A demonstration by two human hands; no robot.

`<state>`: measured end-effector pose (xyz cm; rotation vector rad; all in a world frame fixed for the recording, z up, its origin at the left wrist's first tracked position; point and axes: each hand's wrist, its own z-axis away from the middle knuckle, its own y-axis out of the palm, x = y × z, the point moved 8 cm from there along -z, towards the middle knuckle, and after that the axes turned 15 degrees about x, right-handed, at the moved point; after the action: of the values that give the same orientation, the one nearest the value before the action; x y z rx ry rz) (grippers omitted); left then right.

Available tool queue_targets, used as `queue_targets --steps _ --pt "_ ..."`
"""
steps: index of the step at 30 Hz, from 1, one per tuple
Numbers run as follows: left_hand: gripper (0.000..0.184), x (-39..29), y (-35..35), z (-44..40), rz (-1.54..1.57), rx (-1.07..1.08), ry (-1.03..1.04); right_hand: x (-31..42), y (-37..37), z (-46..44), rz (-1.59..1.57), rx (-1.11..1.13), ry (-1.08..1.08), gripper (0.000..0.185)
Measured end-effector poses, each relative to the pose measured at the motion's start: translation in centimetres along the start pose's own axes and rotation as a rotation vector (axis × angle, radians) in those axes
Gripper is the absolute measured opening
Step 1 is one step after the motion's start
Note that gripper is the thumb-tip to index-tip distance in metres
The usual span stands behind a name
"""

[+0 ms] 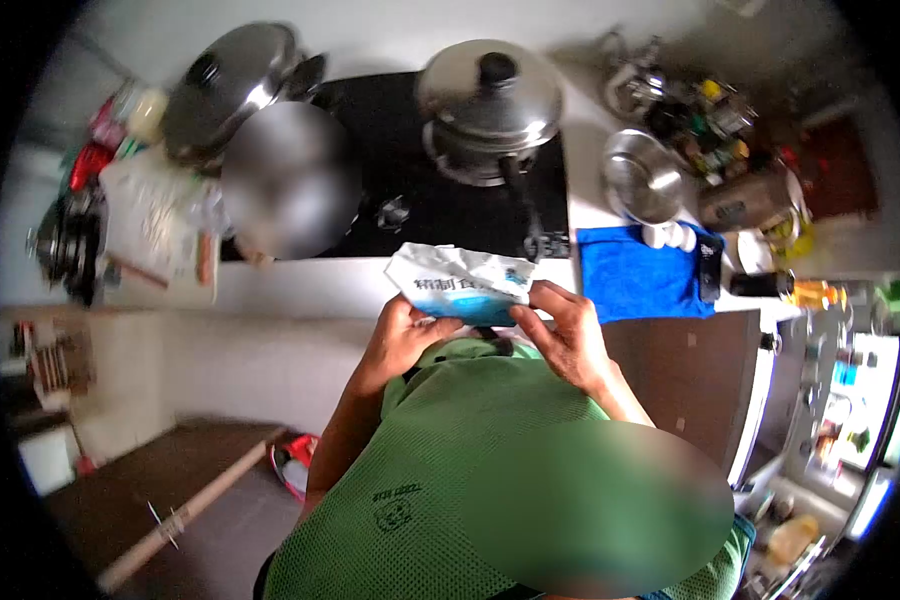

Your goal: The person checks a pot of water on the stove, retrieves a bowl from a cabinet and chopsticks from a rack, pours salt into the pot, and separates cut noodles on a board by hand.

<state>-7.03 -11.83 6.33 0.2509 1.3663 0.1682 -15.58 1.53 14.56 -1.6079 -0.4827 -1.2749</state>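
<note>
Held in front of my green shirt is a white and blue salt bag [462,284] with printed characters, its top edge crumpled. My left hand [402,342] grips its lower left corner, thumb along the front. At the right end, my right hand [567,328] pinches the bag between thumb and fingers. Whether the bag's mouth is open cannot be made out. Just beyond it lies the counter's front edge [300,290], with the black stovetop [385,170] behind.
A lidded pot [490,105] stands on the stove's right side. Beside a large lidded wok [225,90] is a blurred round patch. A cutting board [155,225] lies left. To the right are a steel bowl [643,178], a blue cloth [638,275] and a dark phone-like object [709,268].
</note>
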Motion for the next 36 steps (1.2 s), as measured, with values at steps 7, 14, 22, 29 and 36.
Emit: queue_targets --steps 7,14,22,29,36 --pt "0.039 4.9 -8.9 5.8 -0.014 -0.312 0.092 -4.3 10.0 -6.0 -0.079 0.321 0.201 0.014" --pt "0.039 11.4 -19.2 8.7 -0.346 -0.532 -0.060 -12.7 21.1 -12.5 -0.493 0.225 0.336 0.023" --pt "0.046 10.1 -20.5 12.3 -0.657 -0.995 0.067 -16.2 23.4 -15.1 -0.684 0.095 0.458 0.018" --pt "0.033 22.9 -20.6 17.2 -0.238 -1.262 0.017 -16.6 23.0 -16.3 -0.676 0.204 0.534 0.020" --pt "0.020 28.6 -18.7 10.3 0.688 -0.934 0.029 -13.9 20.8 -11.2 -0.586 0.223 0.372 0.038"
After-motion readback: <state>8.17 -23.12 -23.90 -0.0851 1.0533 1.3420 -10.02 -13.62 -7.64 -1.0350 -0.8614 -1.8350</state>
